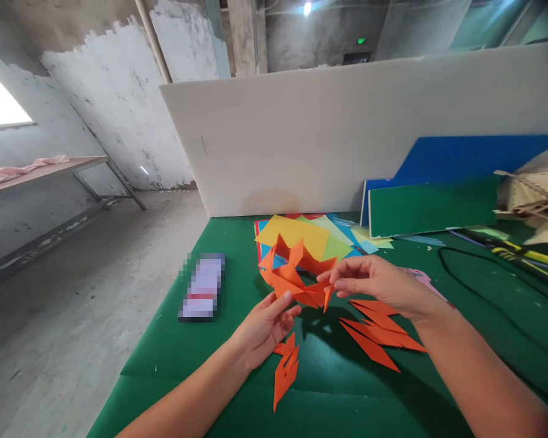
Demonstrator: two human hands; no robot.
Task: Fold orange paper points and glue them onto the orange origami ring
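An orange ring of folded paper pieces with pointed tips is raised above the green table. My left hand pinches its near side between thumb and fingers. At its right end, my right hand is closed on a small pointed orange piece that touches the ring; whether it is joined to it I cannot tell. Several loose folded orange pieces lie below my right hand. A smaller group of orange pieces lies just below my left hand.
Coloured paper sheets are spread behind the ring. A phone lies on the left. At the back stands a white board, with a green board and a blue board leaning there. A black cable curves across the right.
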